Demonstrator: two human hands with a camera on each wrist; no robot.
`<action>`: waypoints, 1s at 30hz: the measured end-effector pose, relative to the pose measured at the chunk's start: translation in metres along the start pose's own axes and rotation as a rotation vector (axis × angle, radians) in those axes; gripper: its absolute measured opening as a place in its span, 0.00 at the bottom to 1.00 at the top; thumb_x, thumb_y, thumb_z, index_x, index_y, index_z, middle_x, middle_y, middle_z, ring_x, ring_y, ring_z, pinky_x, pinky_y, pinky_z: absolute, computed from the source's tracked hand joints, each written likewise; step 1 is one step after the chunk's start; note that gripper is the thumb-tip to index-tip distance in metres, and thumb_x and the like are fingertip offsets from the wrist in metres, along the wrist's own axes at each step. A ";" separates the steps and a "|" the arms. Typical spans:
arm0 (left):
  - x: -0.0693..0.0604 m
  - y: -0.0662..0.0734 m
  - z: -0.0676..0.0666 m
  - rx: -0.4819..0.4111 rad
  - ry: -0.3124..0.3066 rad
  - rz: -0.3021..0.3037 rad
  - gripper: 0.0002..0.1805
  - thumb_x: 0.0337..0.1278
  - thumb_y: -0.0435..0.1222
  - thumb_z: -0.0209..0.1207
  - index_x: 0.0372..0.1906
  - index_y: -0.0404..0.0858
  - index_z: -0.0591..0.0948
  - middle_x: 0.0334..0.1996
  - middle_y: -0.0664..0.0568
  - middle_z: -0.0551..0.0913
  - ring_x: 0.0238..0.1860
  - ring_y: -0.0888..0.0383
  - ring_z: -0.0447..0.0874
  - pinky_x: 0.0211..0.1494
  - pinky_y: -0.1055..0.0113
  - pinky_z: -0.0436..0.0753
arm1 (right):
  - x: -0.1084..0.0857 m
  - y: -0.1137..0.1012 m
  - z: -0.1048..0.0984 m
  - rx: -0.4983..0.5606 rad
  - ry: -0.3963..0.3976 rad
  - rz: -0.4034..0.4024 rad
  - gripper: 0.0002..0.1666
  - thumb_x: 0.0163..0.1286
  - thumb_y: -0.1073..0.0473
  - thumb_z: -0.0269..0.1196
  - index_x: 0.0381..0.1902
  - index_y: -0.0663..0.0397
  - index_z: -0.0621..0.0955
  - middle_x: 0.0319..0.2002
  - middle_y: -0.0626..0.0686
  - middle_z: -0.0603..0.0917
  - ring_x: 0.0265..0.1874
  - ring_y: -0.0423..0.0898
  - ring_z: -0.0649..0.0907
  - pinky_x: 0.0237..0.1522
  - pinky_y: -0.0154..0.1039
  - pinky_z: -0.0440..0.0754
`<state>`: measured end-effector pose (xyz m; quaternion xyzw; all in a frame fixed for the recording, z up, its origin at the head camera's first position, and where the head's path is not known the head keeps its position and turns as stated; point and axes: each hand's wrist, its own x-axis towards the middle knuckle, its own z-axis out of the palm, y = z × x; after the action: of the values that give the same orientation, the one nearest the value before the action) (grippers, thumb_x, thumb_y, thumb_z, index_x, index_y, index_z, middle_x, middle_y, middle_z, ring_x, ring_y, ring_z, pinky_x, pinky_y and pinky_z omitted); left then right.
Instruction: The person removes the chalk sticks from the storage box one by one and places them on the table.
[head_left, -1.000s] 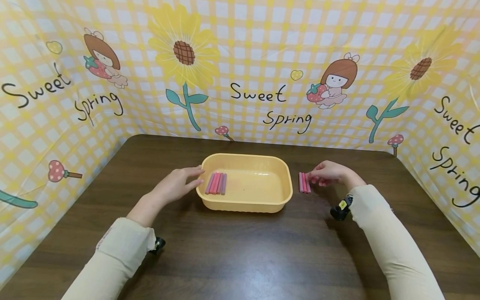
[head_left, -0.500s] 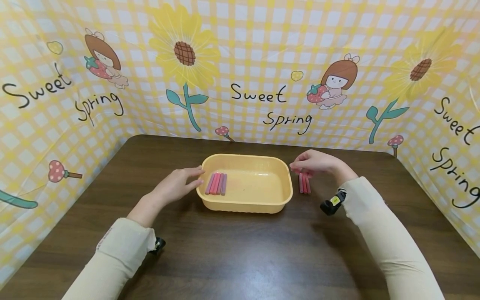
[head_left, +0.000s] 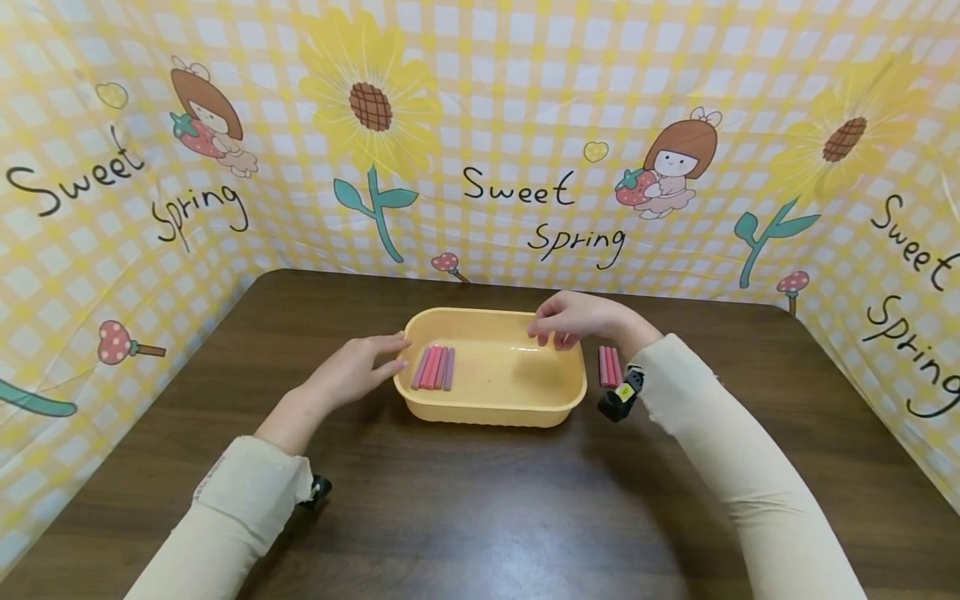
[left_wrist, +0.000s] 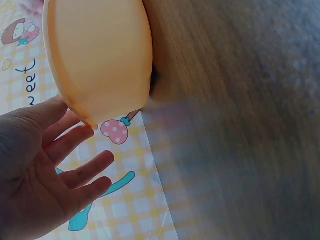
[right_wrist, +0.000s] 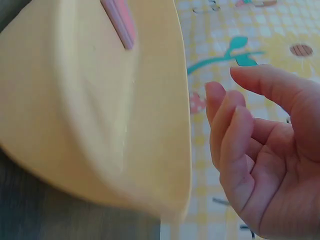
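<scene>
Two rows show in the head view: pink-and-purple sticks (head_left: 433, 368) inside the yellow tray (head_left: 487, 412), toward its left end, and an outer row (head_left: 608, 365) on the tabletop (head_left: 420, 500); the right hand (head_left: 581, 317) hangs over the tray's right part. From the left wrist, I see the left hand (left_wrist: 37, 190), fingers spread, touching the rim; light steadying suits. From the right wrist, thumb and fingers stay apart, nothing visible between; I'd pinch one stick mid-length.
</scene>
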<state>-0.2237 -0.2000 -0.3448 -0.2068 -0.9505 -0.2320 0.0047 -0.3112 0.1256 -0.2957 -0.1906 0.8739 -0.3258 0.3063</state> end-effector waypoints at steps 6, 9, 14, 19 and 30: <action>0.000 -0.001 0.000 -0.002 0.003 0.002 0.23 0.64 0.36 0.54 0.61 0.29 0.72 0.62 0.36 0.72 0.64 0.41 0.69 0.67 0.46 0.67 | 0.019 -0.019 0.011 -0.026 -0.048 -0.034 0.21 0.68 0.53 0.56 0.49 0.65 0.79 0.30 0.49 0.83 0.20 0.37 0.78 0.28 0.29 0.80; 0.000 0.000 0.000 -0.002 0.001 -0.001 0.23 0.64 0.36 0.54 0.61 0.29 0.72 0.62 0.36 0.71 0.64 0.41 0.69 0.68 0.46 0.67 | 0.030 -0.026 0.016 -0.044 -0.070 -0.041 0.21 0.68 0.54 0.56 0.50 0.64 0.79 0.31 0.51 0.83 0.21 0.37 0.78 0.28 0.29 0.80; 0.000 0.001 0.000 -0.002 0.001 -0.003 0.23 0.64 0.36 0.54 0.61 0.29 0.72 0.62 0.37 0.71 0.64 0.41 0.69 0.68 0.47 0.67 | 0.048 -0.032 0.024 -0.068 -0.116 -0.055 0.20 0.68 0.54 0.56 0.49 0.64 0.79 0.32 0.50 0.83 0.22 0.37 0.78 0.29 0.30 0.81; 0.000 0.001 0.000 0.004 0.007 0.002 0.23 0.63 0.36 0.54 0.61 0.29 0.72 0.61 0.37 0.72 0.64 0.41 0.69 0.67 0.47 0.67 | 0.064 -0.036 0.031 -0.088 -0.160 -0.044 0.18 0.67 0.54 0.57 0.46 0.64 0.79 0.31 0.48 0.82 0.22 0.37 0.78 0.28 0.29 0.80; 0.000 0.000 0.001 0.009 0.007 -0.005 0.23 0.63 0.37 0.54 0.60 0.30 0.72 0.61 0.37 0.72 0.64 0.41 0.70 0.67 0.47 0.68 | 0.083 -0.041 0.040 -0.134 -0.233 -0.015 0.15 0.67 0.53 0.57 0.42 0.59 0.79 0.31 0.47 0.81 0.21 0.37 0.75 0.27 0.27 0.78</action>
<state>-0.2238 -0.1993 -0.3457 -0.2034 -0.9520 -0.2287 0.0084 -0.3407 0.0333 -0.3259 -0.2540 0.8507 -0.2445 0.3899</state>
